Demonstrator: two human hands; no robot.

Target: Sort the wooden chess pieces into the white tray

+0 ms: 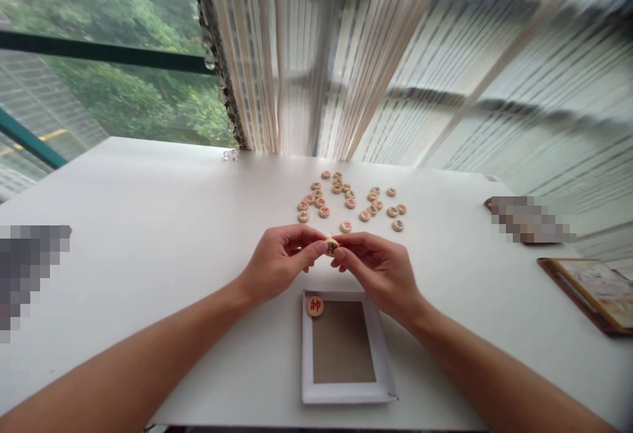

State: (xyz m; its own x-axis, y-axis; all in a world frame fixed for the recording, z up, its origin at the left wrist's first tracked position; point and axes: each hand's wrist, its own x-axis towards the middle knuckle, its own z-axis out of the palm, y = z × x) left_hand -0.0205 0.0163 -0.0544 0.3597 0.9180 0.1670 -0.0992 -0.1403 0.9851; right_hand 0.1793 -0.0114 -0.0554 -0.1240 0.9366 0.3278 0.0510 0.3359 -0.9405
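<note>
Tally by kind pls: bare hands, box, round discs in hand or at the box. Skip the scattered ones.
Bare hands: 2 (left hand, right hand)
Round pale wooden disc with black marking, held between both hands: 1
Round pale wooden disc with red marking, at the box's far left corner: 1
Shallow white rectangular box with brown base: 1
Total: 5
</note>
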